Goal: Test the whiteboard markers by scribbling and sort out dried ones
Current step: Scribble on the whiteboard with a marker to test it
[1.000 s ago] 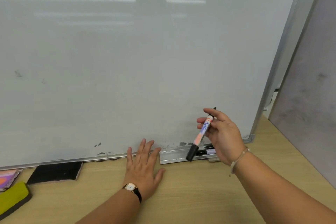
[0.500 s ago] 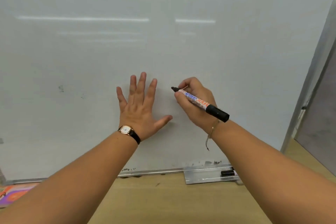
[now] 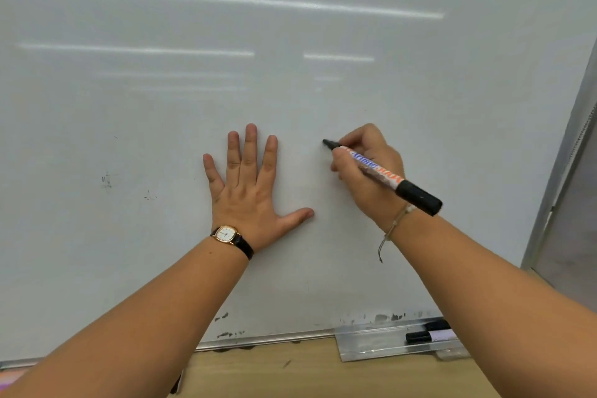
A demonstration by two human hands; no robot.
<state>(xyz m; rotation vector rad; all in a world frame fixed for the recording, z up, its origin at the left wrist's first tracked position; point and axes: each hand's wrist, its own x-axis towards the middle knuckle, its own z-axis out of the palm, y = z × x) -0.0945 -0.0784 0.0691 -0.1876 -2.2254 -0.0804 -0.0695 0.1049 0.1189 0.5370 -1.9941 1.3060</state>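
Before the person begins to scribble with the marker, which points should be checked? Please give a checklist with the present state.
1. Tip of marker uncovered: ok.
2. Grip of right hand near the tip: ok.
3. Flat left hand on whiteboard, clear of the tip: ok.
4. Surface beside the tip free of old marks: ok.
5. Tip touching the surface: cannot tell.
6. Ink flows: cannot tell, no stroke visible yet.
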